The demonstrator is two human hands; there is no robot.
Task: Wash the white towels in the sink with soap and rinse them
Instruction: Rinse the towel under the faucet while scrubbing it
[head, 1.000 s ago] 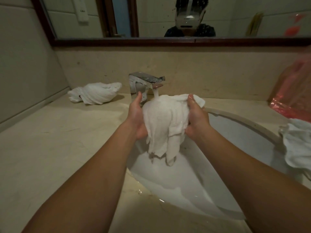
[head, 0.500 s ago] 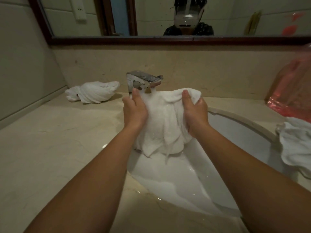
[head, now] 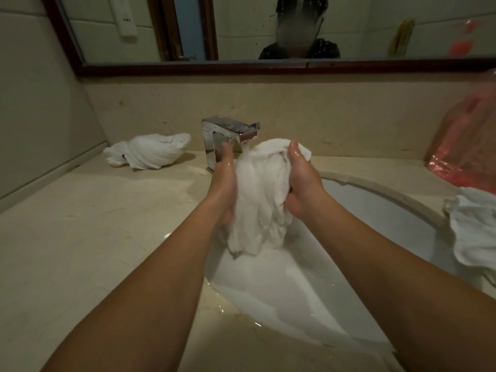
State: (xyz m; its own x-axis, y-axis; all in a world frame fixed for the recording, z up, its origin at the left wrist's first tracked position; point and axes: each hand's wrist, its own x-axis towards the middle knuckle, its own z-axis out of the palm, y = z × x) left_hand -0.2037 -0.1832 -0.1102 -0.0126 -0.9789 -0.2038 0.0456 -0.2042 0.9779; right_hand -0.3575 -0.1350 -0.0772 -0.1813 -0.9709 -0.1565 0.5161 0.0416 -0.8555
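Wet white towel [head: 261,194] is bunched under the chrome faucet [head: 230,132] stream, above the sink [head: 375,200]. Left hand [head: 224,183] and right hand [head: 302,181] both grip it. Best to knead while turning so water reaches inner folds, keeping drips inside the basin.

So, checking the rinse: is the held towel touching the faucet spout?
Cannot tell. In the head view the towel bunches right under the faucet spout, with no plain gap or contact.

Both hands [head: 264,183] hold wet towel [head: 261,200] under faucet [head: 230,130] over sink [head: 375,210]
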